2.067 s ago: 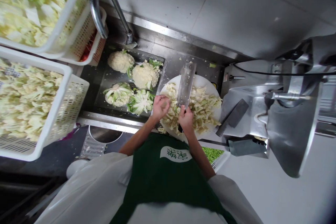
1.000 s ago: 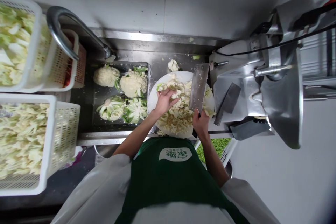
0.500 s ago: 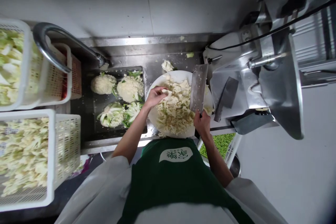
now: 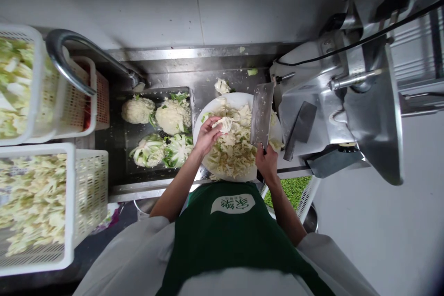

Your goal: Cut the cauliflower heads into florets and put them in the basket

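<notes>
A worker's left hand (image 4: 207,135) pinches a pale cauliflower floret (image 4: 224,125) between thumb and fingers above the left side of a round white cutting board (image 4: 233,98), while the right hand (image 4: 266,161) closes around the dark handle of a broad cleaver (image 4: 262,113). The blade stretches away from the worker over the board's right side; whether it touches the board is unclear.

The floret looks light and fairly stiff, its crown likely to crumble under a hard squeeze, so the stem seems the safer hold. The cleaver is probably heavy toward the blade and, flecked with bits, perhaps slick; the handle is the place to grip.

Cut cauliflower pieces (image 4: 239,159) heap across the board. Just beyond its far rim, a loose chunk (image 4: 222,86) lies on the steel tabletop (image 4: 204,81). To the left, four cauliflower heads (image 4: 172,116) sit in a sink (image 4: 116,162) near a curved faucet (image 4: 102,54), with white baskets of cut vegetables (image 4: 70,203) farther out. To the right, a second cleaver (image 4: 305,122) rests on the base of a metal machine (image 4: 373,106).
</notes>
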The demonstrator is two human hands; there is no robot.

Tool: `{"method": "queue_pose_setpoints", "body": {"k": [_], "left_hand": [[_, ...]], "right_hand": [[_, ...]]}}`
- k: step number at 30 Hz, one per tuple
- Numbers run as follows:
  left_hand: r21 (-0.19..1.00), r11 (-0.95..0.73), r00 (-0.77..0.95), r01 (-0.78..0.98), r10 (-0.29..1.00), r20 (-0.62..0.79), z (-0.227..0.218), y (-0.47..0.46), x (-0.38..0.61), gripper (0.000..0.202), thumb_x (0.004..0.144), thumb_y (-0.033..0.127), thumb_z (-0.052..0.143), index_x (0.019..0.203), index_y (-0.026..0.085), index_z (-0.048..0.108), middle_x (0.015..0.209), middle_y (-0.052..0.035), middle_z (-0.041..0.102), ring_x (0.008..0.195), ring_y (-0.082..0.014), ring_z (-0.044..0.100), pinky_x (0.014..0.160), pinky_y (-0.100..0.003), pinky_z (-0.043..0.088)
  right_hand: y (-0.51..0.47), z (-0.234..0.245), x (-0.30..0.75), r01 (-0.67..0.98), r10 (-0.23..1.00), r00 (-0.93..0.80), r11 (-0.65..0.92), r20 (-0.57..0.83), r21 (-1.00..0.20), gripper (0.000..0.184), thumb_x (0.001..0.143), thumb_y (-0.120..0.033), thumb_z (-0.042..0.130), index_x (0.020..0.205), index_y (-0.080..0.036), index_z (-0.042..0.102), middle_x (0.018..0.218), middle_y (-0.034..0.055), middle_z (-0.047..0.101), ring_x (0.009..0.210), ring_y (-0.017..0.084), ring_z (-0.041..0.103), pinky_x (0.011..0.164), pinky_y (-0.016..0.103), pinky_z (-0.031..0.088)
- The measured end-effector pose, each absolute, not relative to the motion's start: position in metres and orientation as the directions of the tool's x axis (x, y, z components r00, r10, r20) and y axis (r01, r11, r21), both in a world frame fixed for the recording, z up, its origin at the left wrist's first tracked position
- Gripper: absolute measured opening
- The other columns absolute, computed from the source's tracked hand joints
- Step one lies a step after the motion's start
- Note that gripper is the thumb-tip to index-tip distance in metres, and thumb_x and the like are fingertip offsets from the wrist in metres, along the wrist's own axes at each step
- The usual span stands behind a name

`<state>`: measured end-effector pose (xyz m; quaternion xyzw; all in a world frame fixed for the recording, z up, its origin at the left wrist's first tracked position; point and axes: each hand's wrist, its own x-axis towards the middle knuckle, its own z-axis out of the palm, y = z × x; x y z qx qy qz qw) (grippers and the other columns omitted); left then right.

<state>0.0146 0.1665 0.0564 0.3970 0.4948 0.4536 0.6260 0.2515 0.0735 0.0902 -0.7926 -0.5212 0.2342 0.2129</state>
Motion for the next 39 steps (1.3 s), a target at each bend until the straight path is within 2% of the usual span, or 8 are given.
{"method": "queue_pose_setpoints", "body": {"k": [3, 6, 13, 17, 20, 27, 35, 39], "left_hand": [[0.992, 0.111, -0.118, -0.057, 0.986, -0.117, 0.056, 0.150, -0.010, 0.043, 0.082, 0.053, 0.080, 0.108, 0.024, 0.061, 0.114, -0.0049, 0.065, 0.095, -0.0171, 0.067, 0.080, -0.030, 0.059], [0.996, 0.071, -0.249, 0.055, 0.967, -0.055, 0.043, 0.129, -0.043, 0.043, 0.081, 0.051, 0.082, 0.105, 0.022, 0.061, 0.106, -0.0049, 0.067, 0.089, -0.0160, 0.067, 0.079, -0.029, 0.057], [0.909, 0.100, -0.370, 0.405, 0.927, 0.063, 0.000, 0.080, -0.062, 0.035, 0.087, 0.053, 0.074, 0.096, 0.020, 0.069, 0.109, -0.0100, 0.067, 0.110, -0.0226, 0.064, 0.094, -0.038, 0.055], [0.914, 0.111, -0.369, 0.390, 0.929, 0.045, -0.001, 0.070, -0.053, 0.036, 0.092, 0.054, 0.066, 0.095, 0.019, 0.072, 0.103, -0.0100, 0.067, 0.097, -0.0204, 0.066, 0.083, -0.035, 0.057], [0.915, 0.086, -0.358, 0.393, 0.931, 0.066, 0.001, 0.073, -0.046, 0.034, 0.095, 0.052, 0.063, 0.095, 0.020, 0.073, 0.103, -0.0096, 0.069, 0.099, -0.0209, 0.066, 0.089, -0.037, 0.057], [0.908, 0.105, -0.385, 0.405, 0.921, 0.065, 0.002, 0.079, -0.041, 0.032, 0.096, 0.050, 0.062, 0.091, 0.021, 0.074, 0.097, -0.0086, 0.070, 0.096, -0.0216, 0.067, 0.089, -0.037, 0.056], [0.905, 0.076, -0.357, 0.418, 0.930, 0.086, 0.000, 0.075, -0.037, 0.030, 0.098, 0.049, 0.060, 0.093, 0.021, 0.071, 0.097, -0.0077, 0.070, 0.096, -0.0207, 0.067, 0.090, -0.036, 0.056], [0.885, 0.063, -0.293, 0.461, 0.952, 0.085, -0.004, 0.078, -0.022, 0.028, 0.099, 0.047, 0.057, 0.099, 0.021, 0.069, 0.099, -0.0082, 0.069, 0.095, -0.0203, 0.067, 0.087, -0.035, 0.056]], "right_hand": [[0.071, 0.096, 0.252, 0.740, 0.927, 0.349, -0.364, -0.141, -0.565, 0.045, 0.099, -0.051, 0.037, 0.086, -0.019, 0.064, 0.064, 0.0077, 0.064, 0.058, 0.019, 0.053, 0.058, 0.030, 0.034], [0.074, 0.101, 0.244, 0.775, 0.953, 0.282, -0.292, -0.108, -0.561, 0.046, 0.100, -0.052, 0.035, 0.085, -0.019, 0.064, 0.064, 0.0083, 0.063, 0.059, 0.019, 0.054, 0.058, 0.030, 0.033], [0.099, 0.110, 0.178, 0.858, 0.988, -0.061, -0.020, -0.141, -0.513, 0.043, 0.104, -0.045, 0.033, 0.089, -0.019, 0.064, 0.073, 0.0111, 0.069, 0.065, 0.021, 0.060, 0.063, 0.029, 0.036], [0.108, 0.109, 0.140, 0.874, 0.926, -0.274, 0.126, -0.261, -0.470, 0.038, 0.106, -0.038, 0.035, 0.097, -0.019, 0.066, 0.077, 0.0095, 0.072, 0.067, 0.021, 0.063, 0.064, 0.028, 0.037], [0.108, 0.103, 0.125, 0.884, 0.876, -0.350, 0.191, -0.333, -0.426, 0.035, 0.107, -0.034, 0.036, 0.104, -0.019, 0.067, 0.081, 0.0092, 0.074, 0.068, 0.020, 0.065, 0.065, 0.028, 0.039], [0.105, 0.088, 0.111, 0.917, 0.832, -0.354, 0.218, -0.427, -0.335, 0.038, 0.109, -0.030, 0.033, 0.113, -0.015, 0.067, 0.088, 0.0124, 0.076, 0.075, 0.021, 0.069, 0.068, 0.029, 0.044], [0.127, 0.077, 0.089, 0.911, 0.831, -0.301, 0.105, -0.468, -0.398, 0.035, 0.107, -0.029, 0.037, 0.111, -0.014, 0.069, 0.093, 0.0145, 0.077, 0.080, 0.024, 0.071, 0.069, 0.030, 0.045], [0.121, 0.089, 0.130, 0.880, 0.910, -0.212, 0.020, -0.356, -0.474, 0.038, 0.106, -0.037, 0.038, 0.098, -0.018, 0.070, 0.085, 0.0108, 0.075, 0.076, 0.022, 0.069, 0.069, 0.028, 0.045]]}}
